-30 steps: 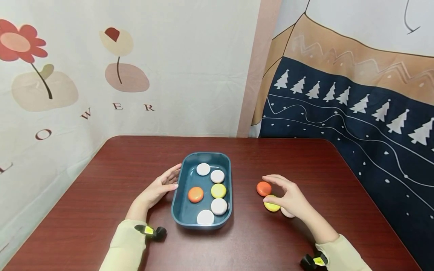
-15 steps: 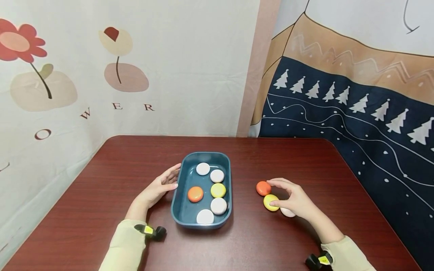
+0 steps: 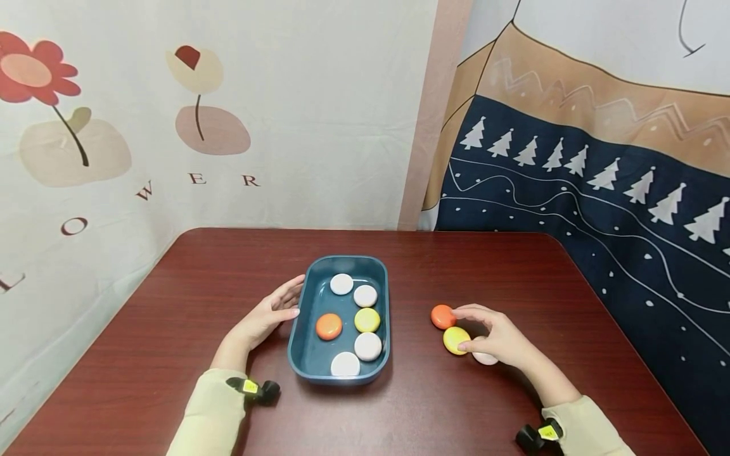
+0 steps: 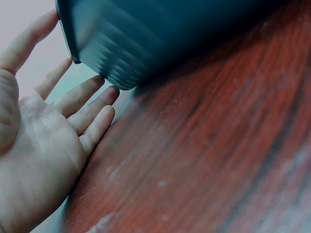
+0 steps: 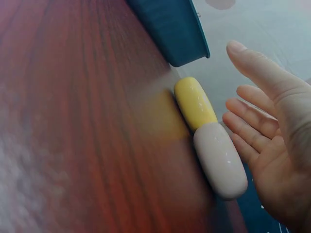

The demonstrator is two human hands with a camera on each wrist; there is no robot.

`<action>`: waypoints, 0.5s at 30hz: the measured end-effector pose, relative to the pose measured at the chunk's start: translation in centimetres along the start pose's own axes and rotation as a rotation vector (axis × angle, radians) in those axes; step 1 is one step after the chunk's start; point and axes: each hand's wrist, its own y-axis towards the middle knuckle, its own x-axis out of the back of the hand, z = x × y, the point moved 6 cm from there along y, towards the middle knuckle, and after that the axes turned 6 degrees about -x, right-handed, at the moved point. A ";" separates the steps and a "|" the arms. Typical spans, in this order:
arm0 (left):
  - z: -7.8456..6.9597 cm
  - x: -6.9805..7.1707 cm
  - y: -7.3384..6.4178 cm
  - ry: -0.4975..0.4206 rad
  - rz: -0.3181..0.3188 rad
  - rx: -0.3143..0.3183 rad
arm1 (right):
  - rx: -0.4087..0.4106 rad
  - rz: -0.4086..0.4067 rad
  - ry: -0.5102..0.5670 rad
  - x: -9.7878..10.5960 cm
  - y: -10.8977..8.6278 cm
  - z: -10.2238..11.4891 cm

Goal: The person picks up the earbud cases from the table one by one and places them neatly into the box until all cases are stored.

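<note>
My left hand (image 3: 265, 323) rests against the left side of a dark teal tray (image 3: 294, 361), thumb at the rim; in the left wrist view its fingers (image 4: 90, 94) extend loosely to the tray's outer wall. My right hand (image 3: 502, 339) hovers with fingers spread over a small group of smooth round discs, holding none of them. An orange disc (image 3: 442, 316) and a yellow disc (image 3: 455, 341) lie left of its fingertips. Partly hidden under the hand is a white disc (image 3: 486, 358). The right wrist view shows the yellow disc (image 5: 194, 102) against the white disc (image 5: 221, 160).
Inside the tray lie an orange disc (image 3: 329, 327), a yellow disc (image 3: 367, 320) and several white discs (image 3: 367, 346). Everything stands on a reddish-brown wooden table (image 3: 239, 253). Printed cloths (image 3: 319, 126) hang behind the table's far edge.
My right hand has drawn slightly back to the right, uncovering more of the orange and yellow discs. The left hand and the tray stay where they were.
</note>
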 end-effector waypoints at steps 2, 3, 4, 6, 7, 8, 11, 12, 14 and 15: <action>0.0 0.0 0.0 0.000 -0.001 0.002 | 0.006 0.009 0.017 0.0 0.0 -0.2; 0.0 0.0 0.0 -0.001 -0.002 0.001 | 0.011 0.012 0.028 0.0 0.0 -0.3; 0.0 0.0 0.0 -0.002 -0.001 0.001 | 0.014 0.015 0.035 0.0 0.0 -0.4; -0.1 -0.1 0.0 -0.005 -0.001 0.000 | 0.025 0.020 0.047 0.0 0.0 -0.6; -0.1 -0.1 0.0 -0.005 -0.001 0.000 | 0.029 0.022 0.053 -0.1 0.0 -0.7; -0.1 -0.1 0.0 -0.004 -0.001 0.000 | 0.032 0.024 0.055 -0.1 0.0 -0.8; -0.1 -0.1 -0.1 -0.002 -0.003 0.003 | 0.044 0.032 0.056 -0.2 0.1 -1.0; -0.1 -0.1 -0.1 -0.001 -0.003 0.005 | 0.051 0.034 0.051 -0.3 0.0 -1.1; -0.1 -0.1 -0.1 -0.001 -0.004 0.005 | 0.056 0.034 0.049 -0.3 0.1 -1.2; -0.1 -0.1 -0.1 -0.002 -0.005 0.006 | 0.061 0.035 0.048 -0.3 0.1 -1.1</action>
